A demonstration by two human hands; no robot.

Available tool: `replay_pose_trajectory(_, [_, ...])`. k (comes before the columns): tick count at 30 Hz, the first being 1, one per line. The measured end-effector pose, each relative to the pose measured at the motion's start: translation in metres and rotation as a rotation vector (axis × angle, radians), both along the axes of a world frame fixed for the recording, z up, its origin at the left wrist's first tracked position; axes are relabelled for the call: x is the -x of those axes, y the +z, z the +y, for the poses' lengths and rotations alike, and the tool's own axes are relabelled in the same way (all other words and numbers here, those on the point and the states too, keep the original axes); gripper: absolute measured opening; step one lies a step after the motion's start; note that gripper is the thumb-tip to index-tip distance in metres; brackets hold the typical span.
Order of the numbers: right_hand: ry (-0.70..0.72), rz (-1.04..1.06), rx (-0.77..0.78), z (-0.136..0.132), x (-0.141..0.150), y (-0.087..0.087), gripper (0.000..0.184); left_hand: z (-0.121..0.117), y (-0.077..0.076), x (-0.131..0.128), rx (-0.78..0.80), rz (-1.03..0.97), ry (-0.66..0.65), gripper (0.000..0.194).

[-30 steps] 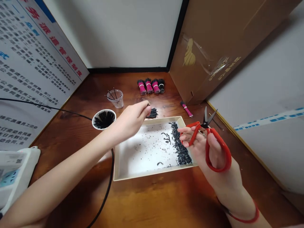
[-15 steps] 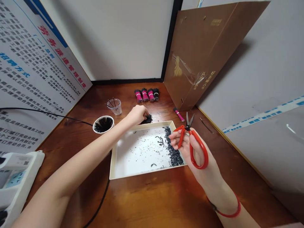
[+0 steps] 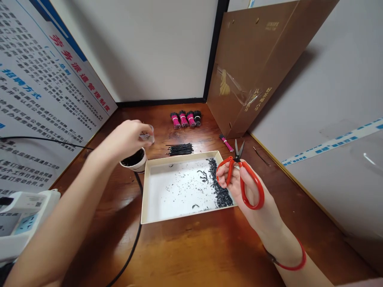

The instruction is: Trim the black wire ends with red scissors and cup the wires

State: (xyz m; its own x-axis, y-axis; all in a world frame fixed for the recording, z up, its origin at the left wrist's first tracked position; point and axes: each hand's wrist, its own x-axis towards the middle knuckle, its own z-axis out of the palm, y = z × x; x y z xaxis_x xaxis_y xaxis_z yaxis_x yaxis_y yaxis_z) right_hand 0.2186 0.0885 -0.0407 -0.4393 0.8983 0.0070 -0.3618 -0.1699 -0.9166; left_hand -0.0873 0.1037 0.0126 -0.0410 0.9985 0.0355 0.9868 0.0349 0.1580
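Above the far left part of the desk, how were the fingers of the left hand (image 3: 127, 138) set?

They were curled together, with their tips brought against a clear plastic cup (image 3: 149, 133). Whether that cup was gripped could not be told, since part of it was hidden by them.

And the fingers of the right hand (image 3: 239, 185)?

They were closed around a pair of red-handled scissors (image 3: 243, 181), with the steel blades (image 3: 238, 150) pointed upward and slightly parted.

What was placed beneath the left hand?

A white paper cup (image 3: 134, 161) filled with short black pieces was stood just below the palm, beside the clear cup.

And farther out?

A shallow cream tray (image 3: 179, 156) was laid between the hands. A heap of black wire pieces (image 3: 220, 187) was banked along its right side, and tiny dark specks (image 3: 179, 189) were scattered over its white floor. A bundle of black wires (image 3: 179, 149) was laid on the desk just behind the tray, and four pink-and-black wire bundles (image 3: 184, 118) were lined up beyond it. One small pink bundle (image 3: 226, 142) was left beside a brown paper bag (image 3: 239, 71).

What was seen around the wooden desk (image 3: 185, 251)?

A printed notice board (image 3: 44, 87) was propped at the left, and a black cable (image 3: 133, 231) was run over the desk.
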Motion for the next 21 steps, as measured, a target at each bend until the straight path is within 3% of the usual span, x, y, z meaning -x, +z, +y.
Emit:
replay_pose_trajectory(4, [0.000, -0.007, 0.010, 0.001, 0.002, 0.002, 0.018, -0.017, -0.004, 0.031, 0.175, -0.016, 0.089, 0.035])
replay_pose_trajectory(10, [-0.032, -0.037, 0.045, 0.001, 0.003, 0.003, 0.018, -0.014, -0.022, 0.032, 0.193, -0.104, 0.144, 0.018])
replay_pose_trajectory(21, [-0.051, 0.016, 0.126, 0.003, 0.005, 0.004, 0.020, -0.018, 0.002, 0.030, 0.136, -0.084, 0.102, 0.021])
